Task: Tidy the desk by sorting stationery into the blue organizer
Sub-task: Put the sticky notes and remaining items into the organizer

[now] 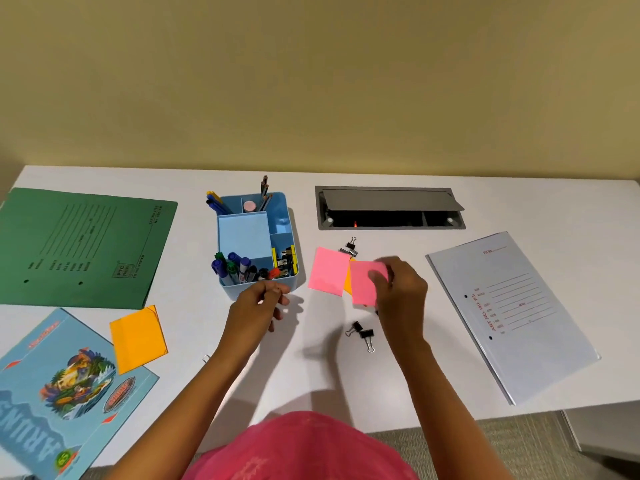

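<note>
Pink paper sits pinched in the fingers of the right hand [398,289]: a pink sticky pad [363,284], lifted by its right edge, thumb on top and the other fingers curled beneath. The left hand [259,303] hovers just in front of the blue organizer [258,244], fingertips drawn together as though nipping something small; whether anything is between them cannot be made out. Under the lifted pad an orange note [347,282] shows as a narrow strip, and just to its left a second pink pad [329,271] lies flat on the white desk [311,375]. A black binder clip [350,247] rests beyond these pads, towards the far edge, and two more binder clips [362,333] lie touching each other nearer the front edge, below the right hand. The organizer stands at mid-desk near the far edge; pens and pencils stand in its rear cells, markers [235,268] fill its front left cell, and clips are packed into its front right cell. An orange pad [138,337] lies towards the left front, overlapping a blue illustrated folder [59,386] at the front left corner. A green file [83,244] occupies the far left, a grey file [512,313] the right side, and a grey cable hatch [389,207] is set into the desk by the far edge.
</note>
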{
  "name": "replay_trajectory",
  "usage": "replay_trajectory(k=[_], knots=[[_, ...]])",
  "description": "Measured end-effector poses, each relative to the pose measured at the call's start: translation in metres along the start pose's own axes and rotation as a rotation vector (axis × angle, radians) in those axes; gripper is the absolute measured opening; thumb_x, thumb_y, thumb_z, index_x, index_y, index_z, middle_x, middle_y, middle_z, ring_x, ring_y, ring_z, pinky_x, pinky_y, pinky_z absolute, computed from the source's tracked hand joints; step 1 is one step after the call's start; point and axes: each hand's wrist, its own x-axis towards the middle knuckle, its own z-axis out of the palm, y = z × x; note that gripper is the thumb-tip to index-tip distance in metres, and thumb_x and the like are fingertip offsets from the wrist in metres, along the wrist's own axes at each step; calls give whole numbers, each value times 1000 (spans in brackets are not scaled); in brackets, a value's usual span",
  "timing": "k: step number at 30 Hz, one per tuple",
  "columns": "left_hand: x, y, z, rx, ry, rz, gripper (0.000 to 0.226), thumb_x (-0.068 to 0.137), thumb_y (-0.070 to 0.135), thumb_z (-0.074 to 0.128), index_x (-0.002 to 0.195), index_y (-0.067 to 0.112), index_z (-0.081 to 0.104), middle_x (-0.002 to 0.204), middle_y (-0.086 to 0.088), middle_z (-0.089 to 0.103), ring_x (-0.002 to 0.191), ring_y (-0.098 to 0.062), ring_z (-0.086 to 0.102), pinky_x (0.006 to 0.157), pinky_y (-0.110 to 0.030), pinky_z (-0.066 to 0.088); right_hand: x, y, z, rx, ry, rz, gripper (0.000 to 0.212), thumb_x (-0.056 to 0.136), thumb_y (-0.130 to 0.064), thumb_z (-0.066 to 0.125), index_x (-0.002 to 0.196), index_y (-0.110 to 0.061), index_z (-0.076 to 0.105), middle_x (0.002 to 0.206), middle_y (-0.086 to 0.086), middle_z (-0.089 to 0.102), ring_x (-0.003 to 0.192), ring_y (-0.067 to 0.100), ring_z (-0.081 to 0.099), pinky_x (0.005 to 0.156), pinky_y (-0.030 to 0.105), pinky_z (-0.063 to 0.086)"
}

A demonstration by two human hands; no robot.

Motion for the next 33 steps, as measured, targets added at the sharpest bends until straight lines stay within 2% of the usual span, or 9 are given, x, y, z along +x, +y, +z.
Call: replay_trajectory(k=[6, 10, 15, 18, 22, 25, 28, 31, 33], knots=[[18, 27, -3, -57, 83, 65, 24, 94, 9, 44, 96, 16, 67, 89, 0, 69, 70, -15, 62, 58, -24, 50, 68, -64, 55, 8, -14, -167, 18, 94, -11, 54, 103, -3, 68, 94, 12, 70, 84, 23, 64, 65, 16, 32], [44, 39, -2, -53, 185, 37, 23, 93, 16, 49, 106, 16, 68, 103, -4, 70, 90, -20, 66, 83, -34, 55, 102, -88, 100, -60, -111, -259, 24, 94, -9, 52, 112, -1, 67, 106, 18, 67, 98, 31, 61, 79, 30, 43], [73, 54, 1, 422, 263, 163, 32, 97, 14, 46, 126, 6, 54, 126, -11, 57, 113, -25, 55, 87, -28, 42, 119, -94, 146, -193, -260, -284, 27, 95, -8, 48, 116, -4, 64, 112, 19, 63, 100, 31, 60, 80, 33, 46], [90, 48, 7, 794, 246, 242, 28, 95, 12, 47, 121, 2, 51, 125, -15, 51, 112, -28, 49, 86, -31, 41, 126, -90, 162, -175, -275, -262, 22, 93, -5, 51, 111, -1, 63, 106, 19, 65, 93, 31, 62, 73, 33, 48], [107, 39, 13, 1009, 159, 245, 36, 95, 18, 43, 129, 5, 46, 135, -11, 47, 121, -28, 44, 95, -34, 36, 131, -89, 172, -112, -212, -243, 12, 91, -5, 54, 100, -2, 61, 97, 16, 64, 82, 30, 61, 59, 28, 40], [116, 32, 19, 1146, 69, 221, 49, 98, 26, 40, 144, 12, 31, 156, -6, 21, 144, -27, 13, 115, -46, 10, 131, -89, 178, -74, -145, -267, 9, 93, -10, 53, 98, -4, 58, 93, 12, 63, 75, 26, 60, 56, 25, 35], [121, 34, 22, 1189, 27, 186, 53, 100, 33, 34, 149, 15, 22, 159, -3, 12, 147, -28, -3, 114, -54, -6, 130, -88, 183, -39, -98, -273, 10, 95, -15, 53, 99, -7, 55, 92, 9, 63, 73, 22, 60, 56, 26, 41], [122, 37, 22, 1123, -19, 166, 52, 100, 32, 33, 147, 12, 23, 157, -4, 20, 146, -27, 3, 115, -51, 2, 128, -86, 188, -57, -63, -278, 11, 97, -18, 51, 98, -7, 52, 90, 9, 61, 66, 22, 61, 52, 32, 49], [123, 35, 22, 1083, -32, 151, 51, 100, 31, 34, 146, 11, 26, 155, -5, 25, 145, -28, 7, 116, -50, 10, 128, -85, 191, -80, -51, -281, 12, 97, -18, 51, 97, -6, 52, 90, 10, 60, 63, 22, 59, 48, 28, 43]])
